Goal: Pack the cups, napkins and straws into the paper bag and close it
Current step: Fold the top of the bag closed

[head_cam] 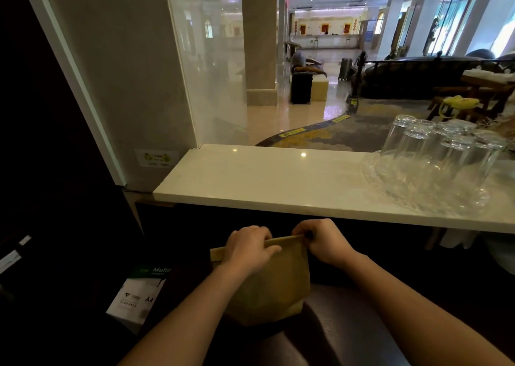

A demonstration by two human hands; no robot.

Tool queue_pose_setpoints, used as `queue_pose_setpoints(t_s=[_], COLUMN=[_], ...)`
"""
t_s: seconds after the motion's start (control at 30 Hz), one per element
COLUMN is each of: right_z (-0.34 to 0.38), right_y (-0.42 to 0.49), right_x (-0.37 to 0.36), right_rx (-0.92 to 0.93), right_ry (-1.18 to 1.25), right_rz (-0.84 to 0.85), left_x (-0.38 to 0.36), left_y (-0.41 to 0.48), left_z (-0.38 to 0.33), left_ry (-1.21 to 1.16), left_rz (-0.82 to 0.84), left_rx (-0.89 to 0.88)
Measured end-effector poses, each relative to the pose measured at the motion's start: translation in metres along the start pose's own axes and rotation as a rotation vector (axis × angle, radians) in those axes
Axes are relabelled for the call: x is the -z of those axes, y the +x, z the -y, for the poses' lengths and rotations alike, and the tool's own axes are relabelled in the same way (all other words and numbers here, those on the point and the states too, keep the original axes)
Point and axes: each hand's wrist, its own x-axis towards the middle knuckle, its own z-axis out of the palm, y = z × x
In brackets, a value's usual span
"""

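Note:
A brown paper bag [274,284] stands upright on a dark padded seat below the counter, its top pressed flat into a folded edge. My left hand [248,247] grips the left part of that folded top, fingers curled over it. My right hand [324,240] pinches the right corner of the same fold. The bag's contents are hidden; no cups, napkins or straws show outside it.
A white stone counter [278,181] runs above the bag. On its right stand several upturned clear glasses [434,145] on a glass tray [412,195]. A white A4 paper ream [136,296] lies lower left. A wall and glass panel rise at the left.

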Motion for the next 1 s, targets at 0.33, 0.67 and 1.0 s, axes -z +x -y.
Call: queue_pose_setpoints(t_s=[0.33,0.67,1.0], right_z=[0.003,-0.001,0.006], right_y=[-0.002,-0.003,0.003], right_x=[0.0,0.002,0.002], right_rx=[0.084,0.088,0.064], right_ry=[-0.081,-0.052,-0.108], right_rz=[0.028,0.031,0.071], left_x=[-0.02,0.008,0.009], left_y=[0.019,-0.022,-0.037], left_z=[-0.021,0.066,0.101], left_ry=[0.075,-0.076,-0.403], left_rz=[0.004,-0.083,-0.132], left_rx=[-0.088,0.011,0.151])
